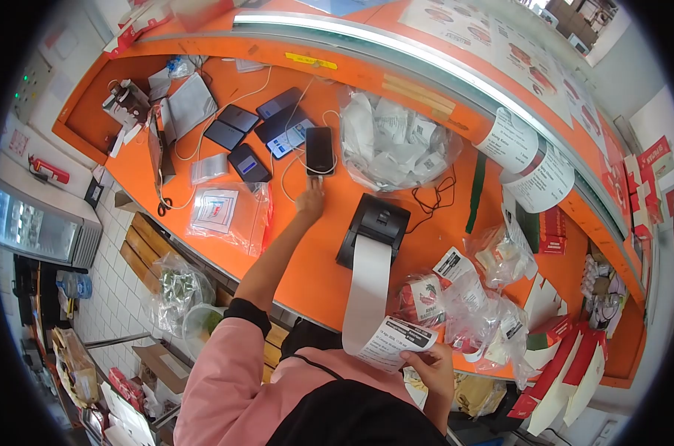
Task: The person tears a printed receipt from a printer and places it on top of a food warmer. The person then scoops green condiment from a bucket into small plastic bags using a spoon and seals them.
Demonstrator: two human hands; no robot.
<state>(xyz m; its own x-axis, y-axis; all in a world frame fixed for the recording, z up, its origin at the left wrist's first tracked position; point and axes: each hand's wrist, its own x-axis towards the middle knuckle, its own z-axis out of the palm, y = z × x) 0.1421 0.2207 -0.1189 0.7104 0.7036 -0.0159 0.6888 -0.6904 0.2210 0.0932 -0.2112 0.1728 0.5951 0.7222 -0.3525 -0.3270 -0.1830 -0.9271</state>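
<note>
My left hand [309, 202] reaches over the orange counter, a finger stretched to the lower end of a black smartphone [320, 152] that lies flat. It touches or nearly touches the phone and holds nothing. Between thumb and fingers, my right hand [435, 369] grips the free end of a printed receipt [397, 342]. The long white strip runs up, still joined to a black receipt printer [378, 223]. Several other phones lie left of my left hand, among them a dark one [250, 163] and one with a lit screen [291, 139].
Behind the printer sits a clear bag of crumpled receipts [396, 137]. Bagged food packs [426, 297] stand right of it. A flat plastic bag [225, 212], scissors [164, 207] and loose white cables lie at left. Receipts [541, 178] hang from the shelf edge.
</note>
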